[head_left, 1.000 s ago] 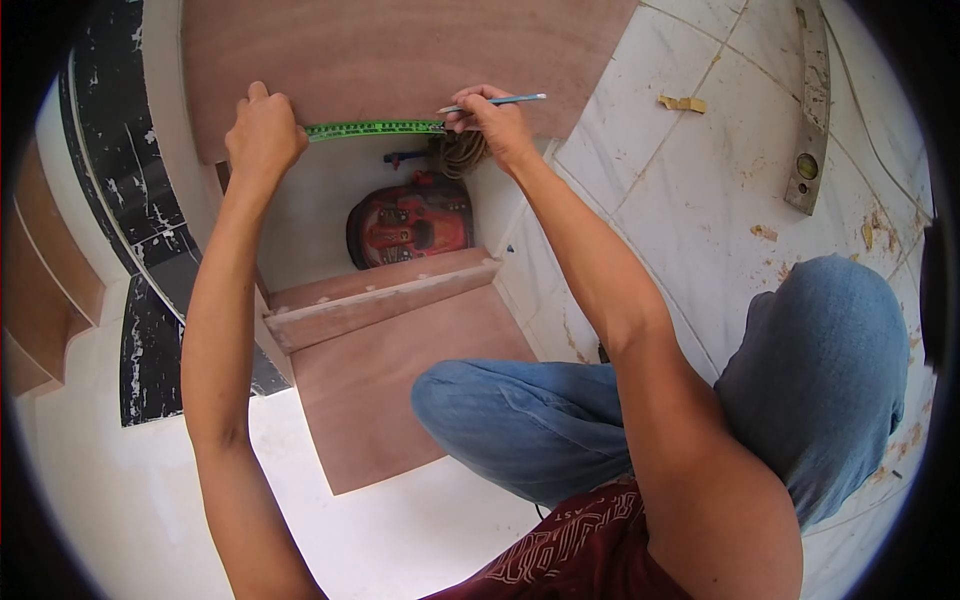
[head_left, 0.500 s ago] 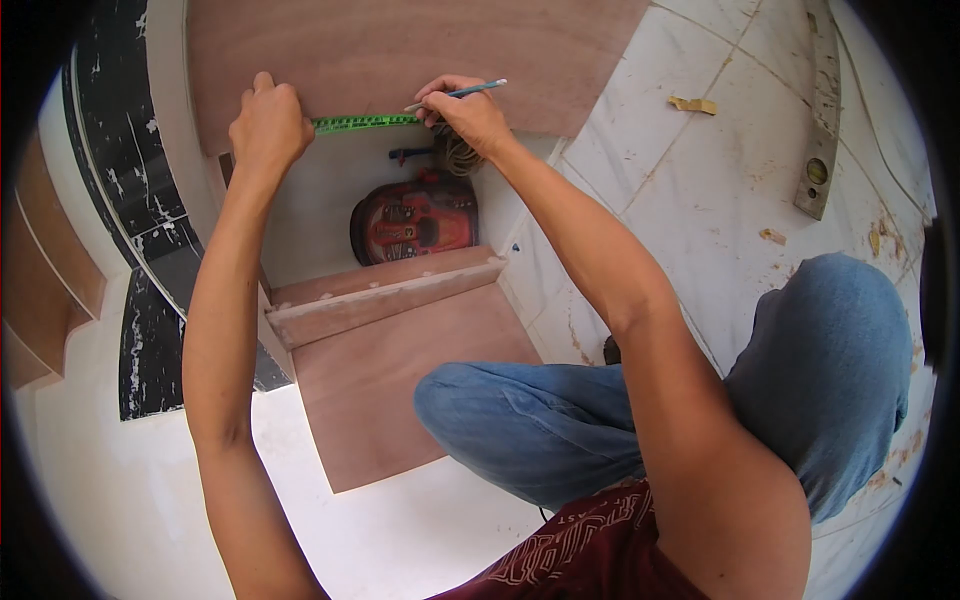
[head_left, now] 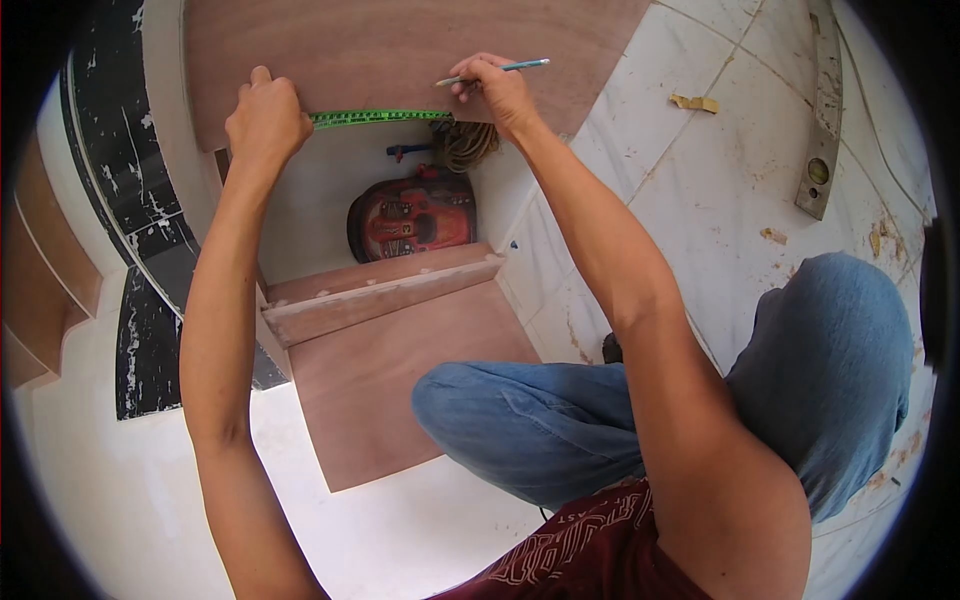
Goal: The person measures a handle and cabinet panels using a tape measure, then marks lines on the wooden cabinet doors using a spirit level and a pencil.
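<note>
At the edge of a brown plywood sheet [head_left: 400,50], my left hand [head_left: 268,118] is closed on a green tape measure [head_left: 380,117]. Its blade stretches rightward along the sheet's edge, and whether the case is in my fist is hidden. My right hand [head_left: 495,88] grips a pencil [head_left: 525,65] with a pale tip pointing left, held over the sheet just above the blade's right end. That hand is apart from the tape.
Inside the cabinet opening below the sheet sit a red and black power tool [head_left: 420,220] and a coiled cord [head_left: 467,145]. A plywood panel [head_left: 400,390] lies nearer me. A metal spirit level [head_left: 822,130] and a wood scrap [head_left: 695,103] lie on the tiled floor.
My right hand has moved right and slightly up with the pencil, away from the tape, uncovering more of the blade and cord. My left hand has stayed nearly still.
</note>
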`<state>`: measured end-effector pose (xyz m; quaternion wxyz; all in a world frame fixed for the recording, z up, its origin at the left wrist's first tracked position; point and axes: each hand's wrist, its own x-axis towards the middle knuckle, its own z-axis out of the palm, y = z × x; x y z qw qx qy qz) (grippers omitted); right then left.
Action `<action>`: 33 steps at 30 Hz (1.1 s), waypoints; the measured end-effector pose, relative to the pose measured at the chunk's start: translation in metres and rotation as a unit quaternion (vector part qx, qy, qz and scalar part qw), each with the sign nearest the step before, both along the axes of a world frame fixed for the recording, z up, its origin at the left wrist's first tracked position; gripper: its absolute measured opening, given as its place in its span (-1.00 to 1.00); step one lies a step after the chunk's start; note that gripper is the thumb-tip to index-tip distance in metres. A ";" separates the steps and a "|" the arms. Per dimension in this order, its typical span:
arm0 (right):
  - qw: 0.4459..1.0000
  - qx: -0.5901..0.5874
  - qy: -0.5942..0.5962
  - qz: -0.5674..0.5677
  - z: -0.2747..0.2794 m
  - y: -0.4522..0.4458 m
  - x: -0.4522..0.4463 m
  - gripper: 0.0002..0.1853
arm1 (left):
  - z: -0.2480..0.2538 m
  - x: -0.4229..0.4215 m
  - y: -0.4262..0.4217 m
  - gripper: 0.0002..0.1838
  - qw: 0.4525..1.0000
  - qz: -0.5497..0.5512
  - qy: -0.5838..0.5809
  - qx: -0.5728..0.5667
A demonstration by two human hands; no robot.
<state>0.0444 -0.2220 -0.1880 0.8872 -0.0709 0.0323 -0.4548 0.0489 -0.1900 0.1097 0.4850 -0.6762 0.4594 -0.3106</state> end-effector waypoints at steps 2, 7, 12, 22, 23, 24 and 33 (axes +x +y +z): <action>1.000 -0.002 0.004 0.014 0.003 0.003 0.002 -0.79 | -0.001 0.000 0.000 -0.78 1.000 0.000 -0.003 0.000; 1.000 -0.013 0.009 0.008 0.002 0.004 0.005 -0.81 | -0.002 0.000 0.000 -0.79 1.000 -0.003 -0.004 -0.005; 1.000 -0.012 0.009 0.001 0.002 0.004 0.007 -0.83 | -0.002 -0.002 0.000 -0.79 1.000 0.002 -0.005 -0.006; 0.998 -0.030 0.022 0.050 -0.004 0.015 0.006 -0.87 | -0.003 -0.005 0.000 -0.81 1.000 0.007 -0.006 -0.006; 0.998 -0.029 0.024 0.053 -0.005 0.015 0.007 -0.87 | -0.003 -0.005 0.000 -0.81 1.000 0.008 -0.007 -0.006; 0.998 -0.033 0.025 0.051 -0.005 0.015 0.007 -0.87 | -0.004 -0.004 -0.001 -0.82 1.000 0.009 -0.007 -0.005; 0.997 -0.042 0.023 0.053 -0.007 0.014 0.010 -0.88 | -0.005 -0.002 -0.002 -0.80 1.000 0.001 -0.013 -0.001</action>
